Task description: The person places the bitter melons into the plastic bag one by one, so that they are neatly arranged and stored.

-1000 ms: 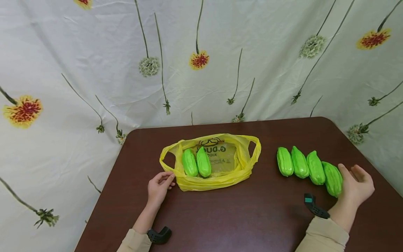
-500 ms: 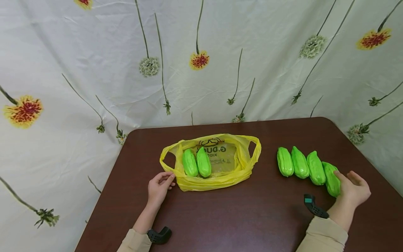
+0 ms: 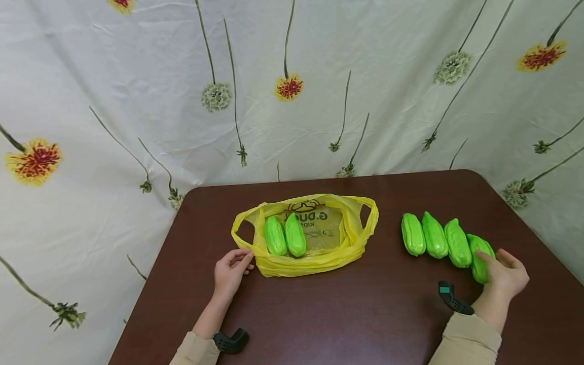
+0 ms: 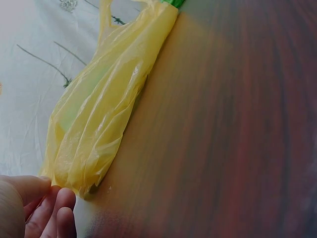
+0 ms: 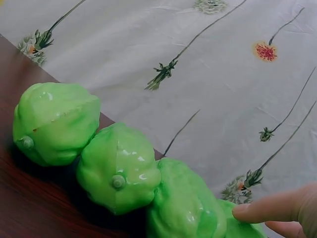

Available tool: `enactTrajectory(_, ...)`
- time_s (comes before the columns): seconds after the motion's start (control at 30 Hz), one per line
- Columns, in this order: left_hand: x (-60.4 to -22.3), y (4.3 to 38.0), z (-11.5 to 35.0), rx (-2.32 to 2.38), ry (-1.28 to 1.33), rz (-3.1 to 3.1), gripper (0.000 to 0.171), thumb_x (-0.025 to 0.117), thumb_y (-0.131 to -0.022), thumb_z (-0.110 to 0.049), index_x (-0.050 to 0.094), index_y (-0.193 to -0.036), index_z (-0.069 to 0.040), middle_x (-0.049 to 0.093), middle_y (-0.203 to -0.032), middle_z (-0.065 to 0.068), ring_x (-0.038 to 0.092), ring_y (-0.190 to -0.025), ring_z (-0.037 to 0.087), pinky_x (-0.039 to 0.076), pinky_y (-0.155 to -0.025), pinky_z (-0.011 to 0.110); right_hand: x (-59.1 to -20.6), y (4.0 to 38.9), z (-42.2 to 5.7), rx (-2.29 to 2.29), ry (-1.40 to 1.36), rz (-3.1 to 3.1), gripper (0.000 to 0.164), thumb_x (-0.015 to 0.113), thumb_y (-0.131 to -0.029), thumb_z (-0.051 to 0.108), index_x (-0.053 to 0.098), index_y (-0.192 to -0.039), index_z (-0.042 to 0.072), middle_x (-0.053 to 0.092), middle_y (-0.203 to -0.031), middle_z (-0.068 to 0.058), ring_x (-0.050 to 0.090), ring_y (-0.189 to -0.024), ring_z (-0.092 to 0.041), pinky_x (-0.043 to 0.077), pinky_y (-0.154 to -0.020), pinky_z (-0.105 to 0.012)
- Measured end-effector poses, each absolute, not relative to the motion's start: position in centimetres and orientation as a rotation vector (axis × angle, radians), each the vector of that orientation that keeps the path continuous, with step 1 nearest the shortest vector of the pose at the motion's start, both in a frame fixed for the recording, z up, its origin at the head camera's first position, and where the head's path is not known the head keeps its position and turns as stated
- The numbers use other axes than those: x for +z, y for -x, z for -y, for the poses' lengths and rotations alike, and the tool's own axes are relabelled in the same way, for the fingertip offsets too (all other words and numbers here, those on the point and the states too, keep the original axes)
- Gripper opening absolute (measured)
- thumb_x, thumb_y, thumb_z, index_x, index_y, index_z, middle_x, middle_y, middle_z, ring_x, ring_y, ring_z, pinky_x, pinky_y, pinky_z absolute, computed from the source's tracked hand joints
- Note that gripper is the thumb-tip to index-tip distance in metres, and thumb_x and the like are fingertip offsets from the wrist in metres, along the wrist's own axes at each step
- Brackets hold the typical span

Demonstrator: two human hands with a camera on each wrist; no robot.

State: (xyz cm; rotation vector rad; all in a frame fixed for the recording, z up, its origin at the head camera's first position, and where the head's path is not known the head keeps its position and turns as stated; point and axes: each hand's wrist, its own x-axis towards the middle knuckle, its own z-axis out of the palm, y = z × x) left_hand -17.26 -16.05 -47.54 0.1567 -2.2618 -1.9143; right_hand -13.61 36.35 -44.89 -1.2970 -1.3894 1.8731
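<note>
A yellow plastic bag (image 3: pixel 315 264) lies with its mouth wide open, and two bright green, ridged, glossy gourds (image 3: pixel 295 235) rest inside at its left. My left hand (image 3: pixel 231 271) pinches the bag's near left corner; in the left wrist view the thumb (image 4: pixel 37 186) and index finger meet on the plastic. To the right, several matching gourds form a slanting row. At the row's near right end, my right hand (image 3: pixel 504 276) reaches over the last gourd (image 3: pixel 480 268). Its thumb lies across this gourd, the other fingers on the far right side. In the right wrist view, a fingertip touches the gourd (image 5: pixel 235 225).
Three other gourds (image 3: pixel 433 235) stand side by side, close against the last one. Dark brown tabletop (image 3: pixel 347 314) lies beneath everything. Behind it hangs a pale cloth (image 3: pixel 388 101) with a flower print, close along the table's back edge.
My right hand has moved left, and its thumb has come further over the last gourd in the row. The left hand and the bag stay as they were.
</note>
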Motion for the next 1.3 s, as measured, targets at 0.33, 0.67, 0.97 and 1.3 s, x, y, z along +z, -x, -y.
enactTrajectory(0.33, -50.0, 18.3, 16.7, -1.901, -0.163, 2.241, 0.025, 0.07, -0.086, -0.016, 0.067, -0.101, 0.004, 0.066, -0.093, 0.021, 0.064, -0.064, 0.015, 0.053, -0.059, 0.023, -44.8, 13.5, -36.5, 1.86, 1.242, 1.285, 0.04, 0.079, -0.068, -0.001, 0.063, -0.094, 0.025, 0.053, -0.097, 0.012, 0.046, -0.078, 0.002, 0.038, -0.091, -0.018)
enactTrajectory(0.67, -50.3, 18.3, 16.7, -1.871, -0.125, 2.218, 0.02, 0.07, -0.085, -0.015, 0.068, -0.097, 0.001, 0.066, -0.088, 0.019, 0.064, -0.062, 0.014, 0.053, -0.057, 0.024, -43.1, 13.4, -36.1, 1.882, 1.148, 1.127, 0.033, 0.084, -0.066, 0.003, 0.066, -0.084, 0.024, 0.054, -0.1, 0.008, 0.049, -0.084, 0.0, 0.039, -0.088, -0.016)
enactTrajectory(0.97, -50.5, 18.4, 16.8, -1.865, -0.134, 2.227, 0.021, 0.071, -0.085, -0.017, 0.068, -0.097, 0.0, 0.066, -0.089, 0.018, 0.064, -0.062, 0.014, 0.053, -0.058, 0.024, -40.9, 13.7, -34.7, 1.92, 1.058, 1.087, 0.032, 0.085, -0.066, 0.006, 0.069, -0.09, 0.019, 0.053, -0.103, 0.006, 0.049, -0.093, -0.004, 0.044, -0.073, -0.012)
enactTrajectory(1.3, -50.5, 18.4, 16.7, -1.857, -0.129, 2.225, 0.021, 0.071, -0.085, -0.017, 0.068, -0.098, 0.0, 0.067, -0.088, 0.014, 0.064, -0.062, 0.014, 0.053, -0.058, 0.024, -39.3, 14.5, -32.2, 1.899, 0.913, 1.094, 0.031, 0.085, -0.066, 0.005, 0.072, -0.093, 0.012, 0.054, -0.101, 0.002, 0.049, -0.092, -0.007, 0.046, -0.07, -0.013)
